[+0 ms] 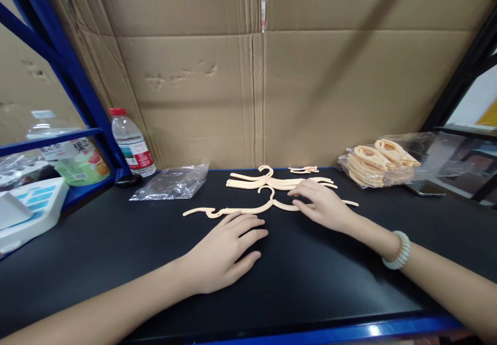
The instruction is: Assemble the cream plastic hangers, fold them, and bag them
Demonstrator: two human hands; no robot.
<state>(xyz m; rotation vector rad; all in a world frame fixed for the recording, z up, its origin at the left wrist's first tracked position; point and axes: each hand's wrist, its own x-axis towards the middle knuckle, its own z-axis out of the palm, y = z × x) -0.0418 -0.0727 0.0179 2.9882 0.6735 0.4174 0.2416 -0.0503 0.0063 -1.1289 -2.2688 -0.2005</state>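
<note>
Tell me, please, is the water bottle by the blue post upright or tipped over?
Upright: the water bottle stands on its base, red cap on top.

Cream hangers [267, 207] on black tabletop [116, 241]; bottle [131, 143] w/ red cap, blue shelf frame [77, 83], brown cardboard [310, 86].

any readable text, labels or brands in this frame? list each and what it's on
"果": large character on the label of the green drink bottle on the left shelf; the smaller characters beside it are too blurred to read.
Water bottle, red cap: red and white label, print too small to read.
White box at far left: blue squares only, no legible words.
Bag of hanger parts, empty clear bag, hangers, cardboard: no text visible.
</note>
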